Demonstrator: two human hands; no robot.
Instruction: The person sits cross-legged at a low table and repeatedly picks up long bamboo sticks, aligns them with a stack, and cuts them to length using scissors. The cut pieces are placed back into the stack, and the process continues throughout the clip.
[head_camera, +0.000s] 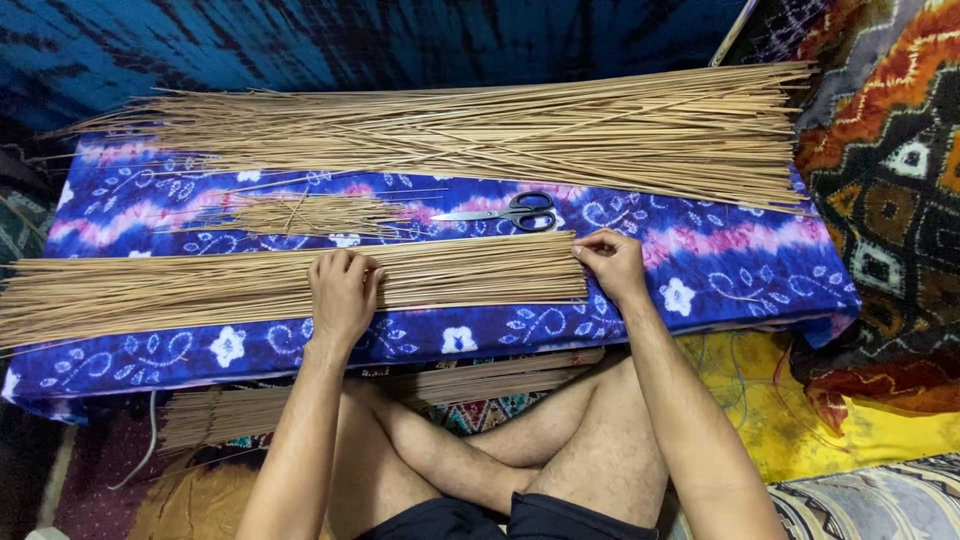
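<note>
Here's the near bundle of thin pale-tan sticks (200, 290), laid flat in a long row along the near edge of the low table covered in a blue, purple and pink patterned cloth (740, 270), its left end running past the table's left edge. The left hand (343, 295) lies palm-down on the middle of that row, fingers spread and flat, pressing rather than clasping. The right hand (612, 263) is at the row's right end, fingertips curled against the trimmed stick tips, holding them squared, not closed around any one stick.

Just beyond the row, near the table's middle, black-handled scissors (510, 212) lie with blades pointing left, close to the right hand but untouched. Left of them sits a small loose scatter of short stick offcuts (305, 214). Along the far edge stretches a much bigger heap of long tan sticks (480, 130), reaching almost from corner to corner.

Below the near edge, more sticks (470, 382) rest on the floor by the person's crossed bare legs (520, 440). To the right, an orange, black and white patterned fabric (890, 170) crowds the table's right corner
</note>
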